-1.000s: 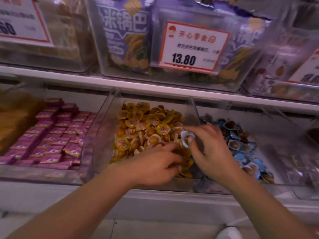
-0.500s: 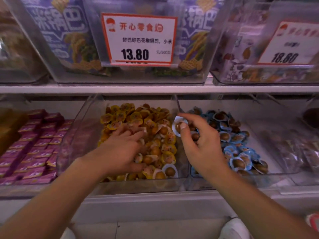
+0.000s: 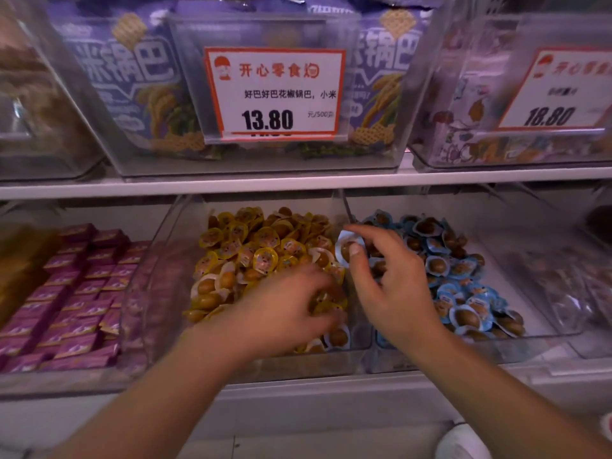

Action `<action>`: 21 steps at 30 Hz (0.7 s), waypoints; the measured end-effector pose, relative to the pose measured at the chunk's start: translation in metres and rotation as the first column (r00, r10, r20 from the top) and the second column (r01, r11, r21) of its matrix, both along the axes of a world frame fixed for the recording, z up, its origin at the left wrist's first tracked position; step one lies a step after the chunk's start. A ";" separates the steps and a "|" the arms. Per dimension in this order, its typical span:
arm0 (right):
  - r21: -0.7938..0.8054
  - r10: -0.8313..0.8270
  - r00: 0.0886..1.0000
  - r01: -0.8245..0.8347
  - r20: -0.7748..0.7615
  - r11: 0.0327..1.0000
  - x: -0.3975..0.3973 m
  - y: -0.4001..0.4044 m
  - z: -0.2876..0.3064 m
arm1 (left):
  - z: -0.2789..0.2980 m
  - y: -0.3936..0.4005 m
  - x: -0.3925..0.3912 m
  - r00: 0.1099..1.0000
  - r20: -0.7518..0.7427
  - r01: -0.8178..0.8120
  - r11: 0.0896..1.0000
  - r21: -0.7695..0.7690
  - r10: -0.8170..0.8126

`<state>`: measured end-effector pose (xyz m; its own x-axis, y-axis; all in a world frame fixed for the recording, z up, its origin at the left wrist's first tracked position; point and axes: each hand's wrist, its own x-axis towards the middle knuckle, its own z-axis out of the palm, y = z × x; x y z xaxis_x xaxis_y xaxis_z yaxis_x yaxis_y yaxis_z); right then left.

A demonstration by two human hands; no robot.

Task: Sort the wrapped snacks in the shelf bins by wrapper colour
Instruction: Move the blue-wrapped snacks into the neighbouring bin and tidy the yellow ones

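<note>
A clear bin (image 3: 155,260) in the middle of the lower shelf holds a heap of yellow-wrapped snacks (image 3: 261,246). The bin (image 3: 536,293) to its right holds blue-wrapped snacks (image 3: 463,293). My right hand (image 3: 390,286) pinches one blue-wrapped snack (image 3: 346,248) between thumb and forefinger, right over the divider between the two bins. My left hand (image 3: 281,313) is blurred and lies on the front right of the yellow heap, fingers curled down into the snacks; whether it holds one is unclear. A blue-rimmed snack (image 3: 337,337) sits at the yellow bin's front right corner.
Purple-wrapped bars (image 3: 76,286) fill the bin at the left. The upper shelf (image 3: 298,185) carries clear bins of bagged snacks with price cards (image 3: 275,94) reading 13.80 and 18.80. Another clear bin (image 3: 589,293) stands at the far right. A white shoe (image 3: 463,442) shows below.
My right hand has carried the blue-wrapped snack up and right from the yellow heap to the divider. My left hand has shifted back over the front right of the yellow heap. The view moved closer.
</note>
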<state>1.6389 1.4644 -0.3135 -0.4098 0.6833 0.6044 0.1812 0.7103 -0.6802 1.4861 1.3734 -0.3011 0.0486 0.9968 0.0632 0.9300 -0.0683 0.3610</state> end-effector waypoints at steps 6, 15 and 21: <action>-0.046 0.019 0.999 -0.020 -0.029 0.999 0.003 0.000 0.000 | -0.028 0.027 0.002 0.976 0.137 0.201 0.932 -0.301 -0.166; -0.047 0.027 0.999 -0.028 -0.022 0.998 0.004 0.000 0.000 | -0.036 0.027 -0.003 0.968 -0.072 0.212 0.941 -0.265 -0.239; -0.057 0.035 0.999 -0.036 -0.018 0.998 0.005 -0.001 0.001 | -0.033 0.024 -0.006 0.948 0.241 0.279 0.906 -0.319 -0.207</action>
